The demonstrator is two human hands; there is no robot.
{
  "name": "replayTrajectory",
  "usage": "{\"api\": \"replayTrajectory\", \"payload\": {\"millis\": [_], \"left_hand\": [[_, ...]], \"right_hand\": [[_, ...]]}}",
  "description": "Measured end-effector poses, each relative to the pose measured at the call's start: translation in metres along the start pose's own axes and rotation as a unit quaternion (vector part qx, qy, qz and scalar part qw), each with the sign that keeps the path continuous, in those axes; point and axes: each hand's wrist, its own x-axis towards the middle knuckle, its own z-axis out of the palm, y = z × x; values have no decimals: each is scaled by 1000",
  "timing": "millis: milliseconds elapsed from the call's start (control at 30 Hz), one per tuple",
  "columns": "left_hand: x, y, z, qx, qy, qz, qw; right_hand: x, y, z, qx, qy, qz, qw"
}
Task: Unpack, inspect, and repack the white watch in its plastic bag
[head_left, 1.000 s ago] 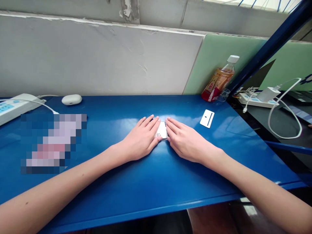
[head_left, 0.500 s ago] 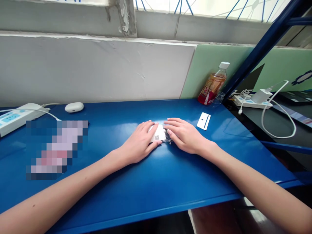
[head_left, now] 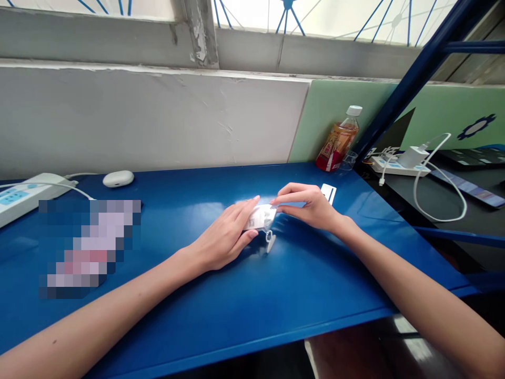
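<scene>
A small clear plastic sleeve with a white insert bearing a QR code is held just over the blue desk, its right end lifted. From its lower right corner hangs a white ring with a small tab. My left hand grips the left end, thumb along the near edge and fingers over the far side. My right hand pinches the upper right corner between thumb and index finger. Just behind that hand lies a white card with a dark stripe, partly covered by it.
At the desk's back right stands a drink bottle beside a blue frame post. On the left are a white earbud case, a power strip and a blurred-out object. Another power strip sits on the right.
My right hand has gone from lying flat near the sleeve to pinching its corner, raising that end. The white ring now hangs in view. My left hand stays nearly in place.
</scene>
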Motion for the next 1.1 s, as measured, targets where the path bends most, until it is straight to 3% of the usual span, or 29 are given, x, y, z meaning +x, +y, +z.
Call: {"api": "replayTrajectory", "payload": {"millis": [267,433,633,900,1000,1100], "left_hand": [[-1,2,-1,-22,67,-28,997],[-1,3,0,-17,119,-25,992],[0,6,-3,-4,163,6,987],[4,7,-1,48,62,37,996],[4,5,0,52,37,17,998],[5,4,0,46,12,-6,999]], "right_hand": [[7,-4,-8,152,109,138,973],[9,-4,-5,210,111,217,947],[5,0,9,208,81,248,943],[1,4,25,155,67,239,956],[-1,5,27,91,59,227,968],[-4,7,23,-20,22,167,985]]}}
